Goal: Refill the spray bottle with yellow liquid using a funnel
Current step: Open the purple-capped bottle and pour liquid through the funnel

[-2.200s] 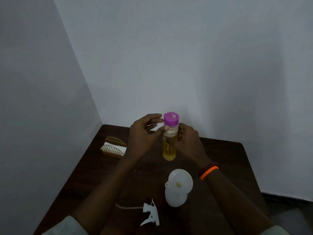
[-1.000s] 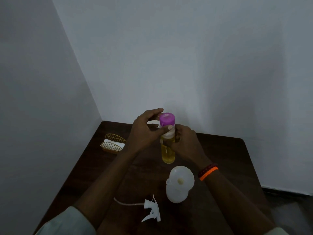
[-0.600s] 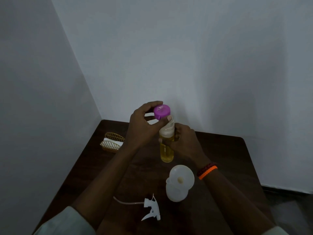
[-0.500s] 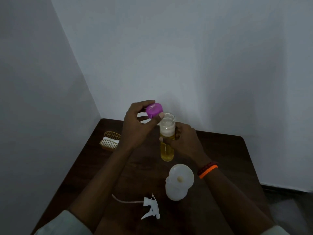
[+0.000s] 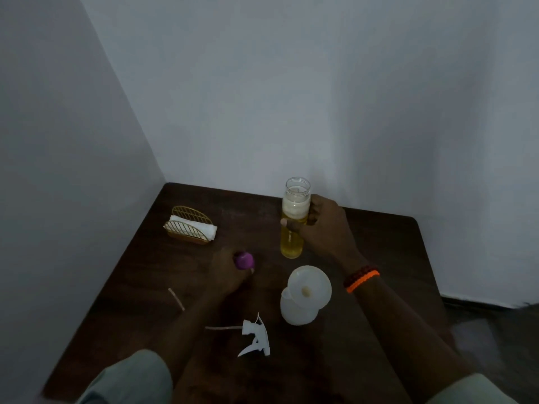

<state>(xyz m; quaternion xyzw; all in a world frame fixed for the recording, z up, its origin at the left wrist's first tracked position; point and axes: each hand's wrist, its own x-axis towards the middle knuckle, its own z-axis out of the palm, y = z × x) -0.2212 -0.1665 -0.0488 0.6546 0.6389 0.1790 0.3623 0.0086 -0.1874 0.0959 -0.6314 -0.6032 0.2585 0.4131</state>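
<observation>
A clear bottle of yellow liquid stands open-topped at the table's middle, gripped round its upper half by my right hand. Lower left of it, my left hand holds the purple cap down at the table surface. A white spray bottle stands in front of the yellow bottle with a white funnel seated in its neck. The white trigger sprayer head with its thin tube lies on the table to the left of the spray bottle.
The dark wooden table sits in a corner between two pale walls. A gold wire holder with white napkins stands at the back left. A short pale stick-like piece lies left of my left arm.
My left hand took the purple cap off the yellow bottle and carried it down and left to the table. My right hand kept its grip on the bottle.
</observation>
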